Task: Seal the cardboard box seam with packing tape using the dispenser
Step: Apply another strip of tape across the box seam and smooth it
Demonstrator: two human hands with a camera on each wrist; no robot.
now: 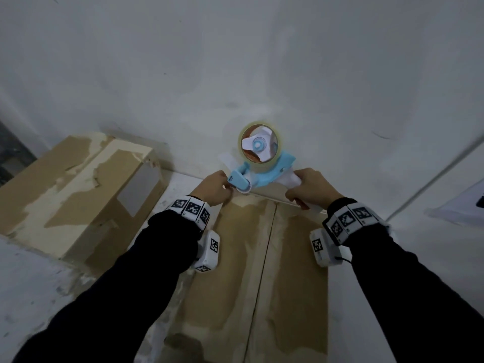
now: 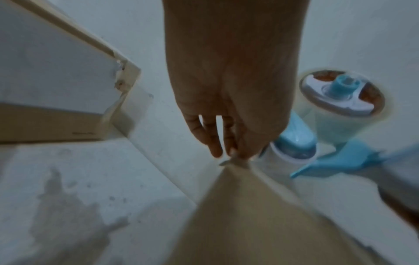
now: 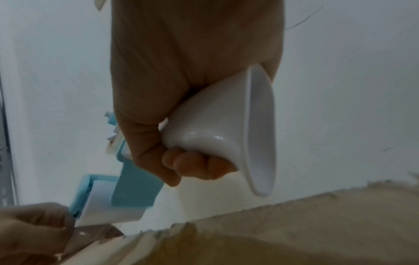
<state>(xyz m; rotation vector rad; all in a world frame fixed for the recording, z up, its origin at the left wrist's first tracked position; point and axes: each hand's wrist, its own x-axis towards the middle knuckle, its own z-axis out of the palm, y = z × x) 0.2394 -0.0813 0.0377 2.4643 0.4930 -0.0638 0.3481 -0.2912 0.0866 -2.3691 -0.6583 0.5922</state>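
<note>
To my left I see a second cardboard box (image 1: 78, 189) with torn, peeled facing, sitting on the pale floor (image 1: 262, 61) well apart from my work and not blocking either arm; a thin pale strip (image 1: 432, 179) runs diagonally off to the right. The cardboard box (image 1: 235, 271) I am sealing lies under my forearms, its seam (image 1: 264, 271) running away from me toward the far edge. The blue and white tape dispenser (image 1: 262, 163) hangs just past that far edge, its tape roll (image 1: 259, 145) on the far side. My right hand (image 1: 309, 189) has all its fingers wrapped tight around the dispenser's white handle (image 3: 217, 129). My left hand (image 1: 212, 187) is at the box's far edge just beside the dispenser's front roller (image 2: 292, 152), fingertips (image 2: 215, 148) pinched together on what looks like the loose tape end (image 2: 235, 161), though blur keeps me from being certain.
</note>
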